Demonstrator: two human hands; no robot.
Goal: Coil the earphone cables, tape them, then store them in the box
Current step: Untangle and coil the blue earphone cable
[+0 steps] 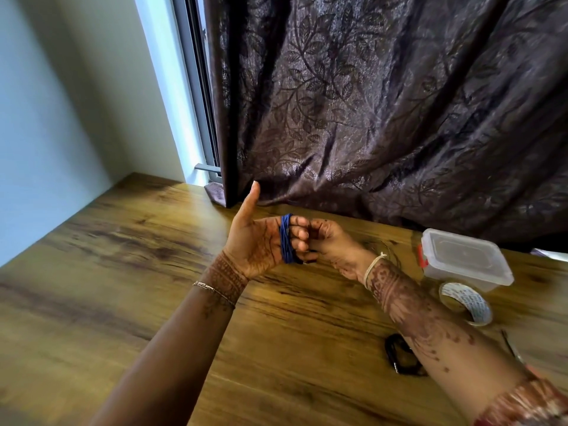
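**Blue cable wound around the left fingers**

The left hand (258, 241) is raised above the wooden table (123, 272), palm turned up and thumb (249, 199) sticking straight out, away from the rest. The blue earphone cable (285, 238) sits on this hand in a tight band of many turns around the four fingers (299, 222). The band crosses them near their base, between the palm and the knuckles. The fingers lie side by side, only lightly bent at the tips, and carry the coil rather than clench it; the thumb does not touch the cable.

The right hand (330, 241) meets the left fingertips from the right. Its fingers are curled in close against those tips and the outer edge of the coil. A dark bit of cable shows at the lower end of the band, but I cannot tell whether the right fingers actually pinch it.

To the right, on the table, stands a clear plastic box (461, 256) with its lid on. A roll of clear tape (467, 302) lies just in front of it. A black coiled earphone (399, 355) lies on the table, partly hidden under the right forearm. A dark patterned curtain (368, 103) hangs behind.
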